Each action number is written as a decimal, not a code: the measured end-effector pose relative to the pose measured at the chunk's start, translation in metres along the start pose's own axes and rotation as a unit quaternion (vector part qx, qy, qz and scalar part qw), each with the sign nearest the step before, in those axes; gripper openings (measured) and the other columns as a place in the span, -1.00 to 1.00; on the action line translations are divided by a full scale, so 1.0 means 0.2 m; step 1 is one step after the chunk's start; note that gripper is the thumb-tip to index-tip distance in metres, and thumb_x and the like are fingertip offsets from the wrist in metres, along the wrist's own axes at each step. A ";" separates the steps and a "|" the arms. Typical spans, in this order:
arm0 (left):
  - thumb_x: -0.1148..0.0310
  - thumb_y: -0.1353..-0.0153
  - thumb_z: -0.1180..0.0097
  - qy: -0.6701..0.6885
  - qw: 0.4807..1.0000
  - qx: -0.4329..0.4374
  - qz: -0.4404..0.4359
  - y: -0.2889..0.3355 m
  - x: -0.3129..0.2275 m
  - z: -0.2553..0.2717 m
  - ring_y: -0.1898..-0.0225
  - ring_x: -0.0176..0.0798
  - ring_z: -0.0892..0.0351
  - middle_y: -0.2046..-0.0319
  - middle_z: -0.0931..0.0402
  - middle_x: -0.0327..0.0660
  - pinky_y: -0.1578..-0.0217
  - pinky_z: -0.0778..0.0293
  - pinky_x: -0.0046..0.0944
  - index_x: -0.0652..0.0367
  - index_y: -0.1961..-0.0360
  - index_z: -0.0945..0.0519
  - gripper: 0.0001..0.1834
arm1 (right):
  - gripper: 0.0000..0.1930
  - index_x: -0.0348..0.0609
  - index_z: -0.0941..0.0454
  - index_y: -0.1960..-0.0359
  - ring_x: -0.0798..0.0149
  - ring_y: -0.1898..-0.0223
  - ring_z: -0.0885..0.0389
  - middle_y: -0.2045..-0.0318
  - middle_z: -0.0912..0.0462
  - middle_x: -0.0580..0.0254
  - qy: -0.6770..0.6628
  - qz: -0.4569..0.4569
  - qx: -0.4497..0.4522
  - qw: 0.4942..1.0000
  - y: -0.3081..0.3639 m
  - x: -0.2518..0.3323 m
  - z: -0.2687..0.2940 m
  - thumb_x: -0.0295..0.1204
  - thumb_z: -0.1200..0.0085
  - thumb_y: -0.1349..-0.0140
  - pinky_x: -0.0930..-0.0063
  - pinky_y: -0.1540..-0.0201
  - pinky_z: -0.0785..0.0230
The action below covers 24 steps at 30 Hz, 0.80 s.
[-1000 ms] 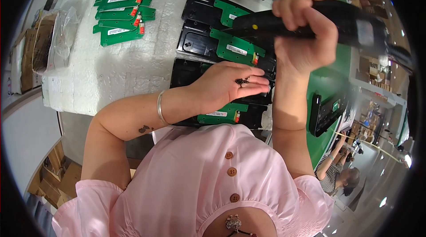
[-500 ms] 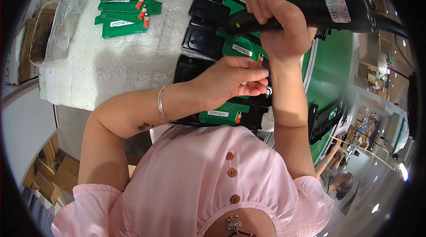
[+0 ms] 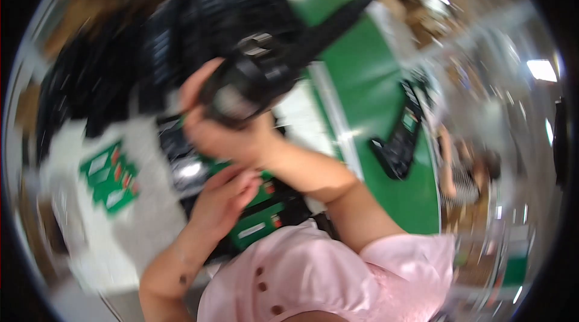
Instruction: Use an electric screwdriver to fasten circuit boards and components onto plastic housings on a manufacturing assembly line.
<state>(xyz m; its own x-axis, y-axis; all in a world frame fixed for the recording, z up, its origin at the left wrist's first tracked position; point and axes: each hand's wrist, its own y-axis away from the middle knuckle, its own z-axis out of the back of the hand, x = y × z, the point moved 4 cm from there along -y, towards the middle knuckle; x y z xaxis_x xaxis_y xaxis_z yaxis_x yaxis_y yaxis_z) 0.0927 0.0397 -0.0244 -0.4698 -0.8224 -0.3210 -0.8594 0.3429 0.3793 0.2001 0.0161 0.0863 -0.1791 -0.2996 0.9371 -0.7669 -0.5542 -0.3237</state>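
A black corded electric screwdriver [image 3: 241, 83] is gripped in my right hand [image 3: 220, 138], its cable end toward the upper right. Its working tip is hidden behind my hand. Just below, my left hand [image 3: 223, 201] is closed, with fingertips pinched together near my right wrist; whatever they hold is too small and smeared to make out. Beneath both hands lie black plastic housings [image 3: 187, 168] in a column, some with a green circuit board [image 3: 253, 228] seated in them. The whole picture is blurred by motion.
Loose green circuit boards [image 3: 108, 177] lie stacked on white foam wrap [image 3: 148, 201] at the left. Black housings [image 3: 223, 8] crowd the far side. A green belt [image 3: 362, 74] runs along the right, with a black housing [image 3: 401, 135] on it. A co-worker in stripes [image 3: 464, 186] is beyond.
The view has swung, so the boards and housings appear lower and further left. My right hand has turned the electric screwdriver, its cable end now pointing up and away. My left hand stays pinched.
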 end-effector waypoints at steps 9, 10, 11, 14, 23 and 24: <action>0.44 -0.24 0.18 0.198 0.980 0.037 -0.004 -0.03 -0.11 0.12 0.22 -0.27 -0.46 0.25 -0.42 -0.06 0.19 -0.50 -0.38 0.38 0.10 -0.33 -0.74 | -0.81 -0.32 -0.35 0.48 0.52 0.65 -0.35 0.63 -0.40 0.30 -0.058 0.191 -0.117 0.973 0.24 0.41 0.18 -0.56 0.01 0.22 0.67 0.59 -0.19; 0.44 -0.24 0.18 0.190 0.981 0.039 0.008 -0.05 -0.09 0.11 0.22 -0.27 -0.46 0.25 -0.42 -0.06 0.19 -0.50 -0.38 0.38 0.10 -0.33 -0.74 | -0.79 -0.31 -0.35 0.46 0.51 0.63 -0.37 0.60 -0.40 0.28 -0.103 0.152 -0.101 0.978 0.28 0.42 0.18 -0.54 0.00 0.22 0.66 0.56 -0.22; 0.43 -0.24 0.18 0.209 0.976 0.052 0.016 -0.06 -0.07 0.09 0.23 -0.28 -0.45 0.26 -0.42 -0.07 0.20 -0.50 -0.37 0.38 0.10 -0.33 -0.74 | -0.79 -0.31 -0.35 0.46 0.51 0.63 -0.37 0.60 -0.40 0.28 -0.101 0.158 -0.109 0.976 0.31 0.43 0.19 -0.54 0.00 0.22 0.66 0.56 -0.22; 0.43 -0.24 0.18 0.230 0.971 0.063 0.030 -0.05 -0.05 0.04 0.25 -0.31 -0.43 0.29 -0.41 -0.09 0.22 -0.50 -0.37 0.39 0.12 -0.33 -0.74 | -0.74 -0.30 -0.33 0.40 0.49 0.58 -0.38 0.54 -0.42 0.26 -0.077 0.173 -0.121 0.974 0.34 0.42 0.24 -0.53 0.00 0.21 0.63 0.53 -0.25; 0.37 -0.23 0.14 0.204 0.977 0.058 -0.001 0.02 -0.07 0.02 0.25 -0.32 -0.41 0.29 -0.38 -0.15 0.22 -0.46 -0.36 0.35 0.13 -0.33 -0.73 | -0.88 -0.23 -0.37 0.54 0.56 0.65 -0.33 0.67 -0.38 0.36 -0.104 0.211 -0.170 0.957 0.39 0.43 0.17 -0.61 0.01 0.19 0.68 0.63 -0.16; 0.34 -0.23 0.13 0.176 0.983 0.057 -0.024 0.05 -0.07 0.02 0.24 -0.31 -0.40 0.27 -0.37 -0.16 0.17 -0.44 -0.31 0.33 0.12 -0.33 -0.71 | -0.85 -0.25 -0.35 0.48 0.54 0.61 -0.34 0.62 -0.38 0.34 -0.097 0.188 -0.141 0.967 0.39 0.39 0.16 -0.58 0.01 0.17 0.68 0.58 -0.17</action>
<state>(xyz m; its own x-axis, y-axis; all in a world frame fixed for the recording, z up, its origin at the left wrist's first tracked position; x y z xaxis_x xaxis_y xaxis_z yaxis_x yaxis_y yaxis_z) 0.0908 0.0573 -0.0201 -0.3469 -0.9378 -0.0090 -0.9051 0.3323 0.2655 0.1464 -0.0756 0.1309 -0.3806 -0.5937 0.7090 -0.8120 -0.1523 -0.5634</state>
